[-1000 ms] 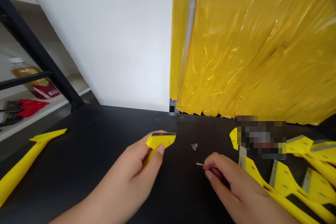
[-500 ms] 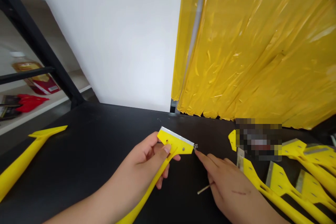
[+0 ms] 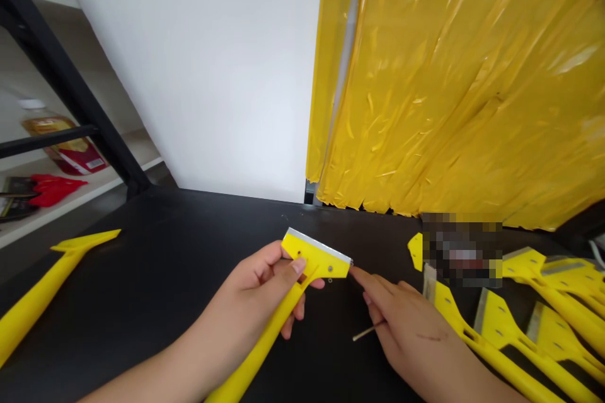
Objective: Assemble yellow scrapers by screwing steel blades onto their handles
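Observation:
My left hand [image 3: 271,289] grips a yellow scraper [image 3: 314,258] just below its head, thumb on top. A silver blade edge [image 3: 319,244] runs along the top of that head, and two fastener spots show on its face. My right hand [image 3: 411,321] is beside it, index finger stretched to the head's right corner. The other fingers are curled, with a thin pale stick [image 3: 368,331] poking out from them. Tiny metal pieces [image 3: 351,262] show near that fingertip, partly hidden. A small ring-shaped piece [image 3: 329,280] lies just below the head.
Several yellow scrapers [image 3: 501,324] lie at the right, near a blurred-out patch. Another yellow scraper [image 3: 61,271] lies at the left on the black table [image 3: 161,252]. Behind stand a white panel [image 3: 212,75] and yellow plastic sheeting [image 3: 449,107]. A shelf holds a bottle [image 3: 70,145].
My right index finger has shifted slightly left, closer against the scraper's corner. The small metal pieces there are more covered, and a ring-shaped piece now shows below the head.

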The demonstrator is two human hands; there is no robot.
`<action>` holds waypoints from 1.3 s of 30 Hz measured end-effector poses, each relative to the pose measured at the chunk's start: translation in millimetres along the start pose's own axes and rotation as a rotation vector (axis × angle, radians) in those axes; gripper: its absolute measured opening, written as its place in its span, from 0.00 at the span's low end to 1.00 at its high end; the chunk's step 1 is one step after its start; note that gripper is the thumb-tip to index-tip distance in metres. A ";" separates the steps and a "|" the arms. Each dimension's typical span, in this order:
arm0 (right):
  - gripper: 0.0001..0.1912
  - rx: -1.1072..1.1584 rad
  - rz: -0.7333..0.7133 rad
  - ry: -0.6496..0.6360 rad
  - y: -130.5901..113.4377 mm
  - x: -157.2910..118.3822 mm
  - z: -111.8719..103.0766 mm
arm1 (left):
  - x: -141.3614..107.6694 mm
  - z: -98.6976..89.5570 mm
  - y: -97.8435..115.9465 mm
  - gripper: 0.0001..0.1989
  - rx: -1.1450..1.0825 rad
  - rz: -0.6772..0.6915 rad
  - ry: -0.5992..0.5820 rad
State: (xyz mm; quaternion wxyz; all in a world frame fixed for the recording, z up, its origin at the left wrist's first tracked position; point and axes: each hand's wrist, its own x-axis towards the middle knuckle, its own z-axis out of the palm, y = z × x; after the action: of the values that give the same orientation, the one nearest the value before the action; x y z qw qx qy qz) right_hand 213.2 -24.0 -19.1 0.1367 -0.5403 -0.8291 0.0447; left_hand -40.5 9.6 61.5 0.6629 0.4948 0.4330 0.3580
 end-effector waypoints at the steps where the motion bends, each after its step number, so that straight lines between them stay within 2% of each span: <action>1: 0.32 0.006 -0.016 -0.018 -1.1 0.5 -0.7 | -0.2 0.2 0.8 0.15 -0.006 0.005 0.008; 6: 0.41 0.015 -0.069 -0.076 -10.7 2.6 0.5 | 2.8 0.6 2.6 0.14 -0.025 0.016 0.030; 9: 0.42 0.014 -0.061 -0.088 -13.9 3.5 2.4 | 3.4 1.2 1.7 0.14 -0.031 0.015 0.027; 11: 0.38 0.031 -0.056 -0.087 -14.3 4.5 1.9 | 2.6 0.9 0.5 0.15 -0.016 0.001 0.018; 16: 0.15 0.142 -0.018 -0.072 -16.5 8.6 -2.3 | 1.1 -3.9 -2.1 0.22 -0.008 -0.046 -0.007; 21: 0.12 0.293 0.079 -0.048 -19.1 9.2 -4.0 | 2.1 -6.1 -2.8 0.23 -0.088 -0.064 -0.002; 25: 0.11 0.579 0.234 -0.039 -13.9 7.8 -17.5 | 0.7 -3.3 -2.0 0.22 -0.105 -0.126 -0.041; 31: 0.18 1.084 0.502 0.006 -17.4 3.1 -35.7 | -8.7 10.0 -18.8 0.20 -0.112 -0.266 -0.297; 36: 0.19 1.728 0.701 -0.191 -37.7 -6.6 -30.3 | -16.0 19.6 -28.8 0.22 0.006 -0.330 -0.283; 39: 0.19 1.821 0.684 -0.232 -40.8 -6.6 -29.3 | -14.1 19.5 -28.6 0.24 0.018 -0.308 -0.299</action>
State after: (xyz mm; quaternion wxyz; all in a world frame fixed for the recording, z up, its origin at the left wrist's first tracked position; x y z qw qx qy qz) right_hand 187.7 -48.9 16.9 0.3986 -0.4315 -0.2847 0.7575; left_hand -26.3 -17.1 39.5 0.7622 0.4765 0.4035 0.1709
